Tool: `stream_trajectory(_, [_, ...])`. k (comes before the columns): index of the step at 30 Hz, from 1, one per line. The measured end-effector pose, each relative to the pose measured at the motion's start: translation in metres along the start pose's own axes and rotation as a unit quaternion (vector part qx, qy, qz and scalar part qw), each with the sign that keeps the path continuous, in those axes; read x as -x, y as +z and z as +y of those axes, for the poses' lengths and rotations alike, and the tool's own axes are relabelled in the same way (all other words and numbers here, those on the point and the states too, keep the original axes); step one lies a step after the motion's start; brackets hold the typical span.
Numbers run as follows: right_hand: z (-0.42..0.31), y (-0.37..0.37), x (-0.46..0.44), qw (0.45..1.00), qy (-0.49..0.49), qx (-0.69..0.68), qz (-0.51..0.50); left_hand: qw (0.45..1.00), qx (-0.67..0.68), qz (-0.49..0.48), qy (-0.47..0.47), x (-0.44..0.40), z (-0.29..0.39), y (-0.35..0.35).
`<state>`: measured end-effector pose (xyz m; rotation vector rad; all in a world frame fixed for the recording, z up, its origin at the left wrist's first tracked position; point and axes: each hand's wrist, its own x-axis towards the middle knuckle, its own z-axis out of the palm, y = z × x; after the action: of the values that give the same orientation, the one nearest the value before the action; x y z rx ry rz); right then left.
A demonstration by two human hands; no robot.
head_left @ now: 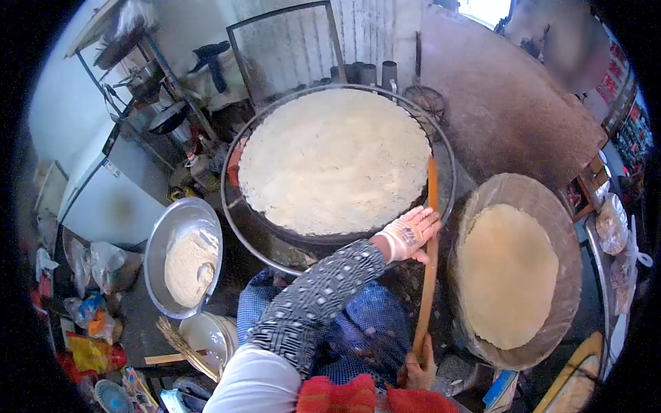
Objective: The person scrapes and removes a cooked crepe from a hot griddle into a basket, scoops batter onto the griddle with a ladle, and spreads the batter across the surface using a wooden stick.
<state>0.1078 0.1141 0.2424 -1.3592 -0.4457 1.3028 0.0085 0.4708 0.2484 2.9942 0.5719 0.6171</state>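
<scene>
My left hand (412, 235), in a pale wrap across the palm, reaches over with its fingers stretched out against the side of a long flat wooden stick (430, 275). Lower down, my right hand (418, 368) is wrapped around the near end of this stick. The stick's far end touches or lies close to the right edge of a large round griddle (303, 237). A wide, thin, pale sheet of dough or batter (334, 158) covers the griddle. It has a rough surface and ragged edges.
At the right, a lined oval basket (513, 184) holds a pale flat round sheet (508, 275). A metal bowl (157, 258) of flour-like mash with a spoon stands left, above a white bucket (227, 330). A metal ring (237, 227) surrounds the griddle. A brown board (509, 103) leans behind.
</scene>
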Motion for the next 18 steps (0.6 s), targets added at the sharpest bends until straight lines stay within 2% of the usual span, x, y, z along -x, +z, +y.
stream_trajectory(1, [0.000,0.012,-0.006,0.999,0.024,-0.026,-0.012,0.990,-0.029,-0.130,-0.041,-0.002,-0.006,0.004])
stream_trajectory(2, [-0.009,0.030,-0.012,0.997,0.050,-0.051,-0.023,0.986,-0.039,-0.149,-0.064,-0.001,-0.013,-0.001])
stream_trajectory(3, [-0.024,0.046,-0.021,0.994,0.112,0.022,0.002,0.981,-0.049,-0.168,-0.086,-0.001,-0.024,-0.007])
stream_trajectory(4, [-0.026,0.048,-0.037,0.992,0.110,0.003,-0.056,0.975,-0.060,-0.187,-0.106,0.000,-0.038,-0.015])
stream_trajectory(6, [-0.025,0.041,-0.065,0.979,0.114,-0.030,-0.164,0.982,-0.060,-0.125,-0.124,0.027,-0.073,-0.020])
stream_trajectory(10, [-0.053,0.085,-0.098,0.937,0.194,-0.128,-0.261,0.959,-0.090,-0.141,-0.229,0.079,-0.117,-0.055])
stream_trajectory(13, [-0.041,0.118,-0.122,0.935,0.198,-0.035,-0.292,0.945,-0.116,-0.143,-0.272,0.124,-0.138,-0.083])
stream_trajectory(15, [-0.042,0.139,-0.124,0.923,0.204,0.002,-0.327,0.941,-0.130,-0.110,-0.291,0.162,-0.149,-0.091])
stream_trajectory(18, [-0.032,0.167,-0.121,0.915,0.168,0.095,-0.355,0.928,-0.112,-0.097,-0.342,0.217,-0.144,-0.114])
